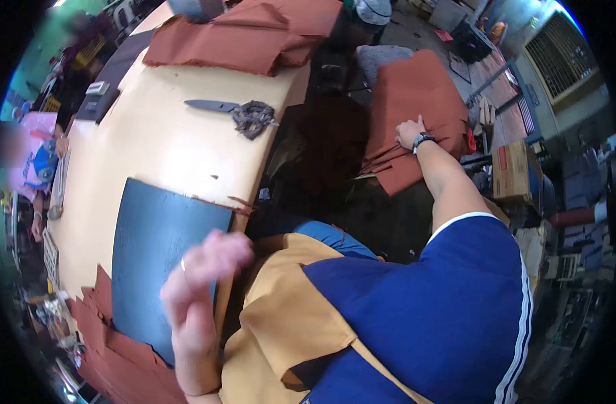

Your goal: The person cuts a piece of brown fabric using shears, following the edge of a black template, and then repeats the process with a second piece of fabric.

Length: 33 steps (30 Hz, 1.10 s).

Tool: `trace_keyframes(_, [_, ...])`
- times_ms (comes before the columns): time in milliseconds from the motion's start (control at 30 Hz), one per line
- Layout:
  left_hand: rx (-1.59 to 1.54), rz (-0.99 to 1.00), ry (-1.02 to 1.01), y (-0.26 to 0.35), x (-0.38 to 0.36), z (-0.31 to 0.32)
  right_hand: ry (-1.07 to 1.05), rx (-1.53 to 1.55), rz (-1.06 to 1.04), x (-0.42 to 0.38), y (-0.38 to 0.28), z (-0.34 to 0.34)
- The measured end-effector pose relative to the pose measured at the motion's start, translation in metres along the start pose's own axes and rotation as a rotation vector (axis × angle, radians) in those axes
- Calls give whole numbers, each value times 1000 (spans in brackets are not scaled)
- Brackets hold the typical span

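My right hand [410,133], with a watch on the wrist, reaches out to a pile of red-brown fabric pieces [419,81] beside the table. It lies on top of the pile with the thumb apart from the fingers; some layers near it are creased and fanned out. My left hand [203,279] is raised over a dark blue-grey board [163,236] at the table's near edge. It is blurred, its fingers loosely bent and away from the thumb, with nothing seen in it. Dark scissors [220,106] with wrapped handles lie farther along the table.
More red-brown fabric [220,40] covers the far end of the pale table [153,128], and further pieces [119,357] lie at the lower left. Across the table is another person [35,158]. A cardboard box [513,172] stands right of the pile.
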<state>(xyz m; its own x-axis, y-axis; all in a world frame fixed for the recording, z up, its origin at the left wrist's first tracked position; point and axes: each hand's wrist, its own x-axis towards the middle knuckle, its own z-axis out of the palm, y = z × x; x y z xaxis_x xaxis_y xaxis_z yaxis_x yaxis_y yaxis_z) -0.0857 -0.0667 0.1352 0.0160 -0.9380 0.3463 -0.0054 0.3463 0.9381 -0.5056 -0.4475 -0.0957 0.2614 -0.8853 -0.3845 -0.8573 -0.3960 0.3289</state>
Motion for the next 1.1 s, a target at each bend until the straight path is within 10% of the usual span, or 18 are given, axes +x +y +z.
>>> trace_keyframes(133, [-448,-513,78,114,-15,19,18,66,-6,-19,-19,-26])
trace_keyframes(367, [-601,-9,-168,96,-27,37,-90,68,110,-5,-20,-27])
trace_keyframes(867, [-589,391,-223,91,-49,62,1080,1728,640,58,64,-67])
trace_keyframes(967, [-555,424,-209,89,-55,60,1140,1398,779,57,78,-90])
trace_keyframes(1100, [-509,451,-209,86,-61,59,1389,1771,610,47,49,-154])
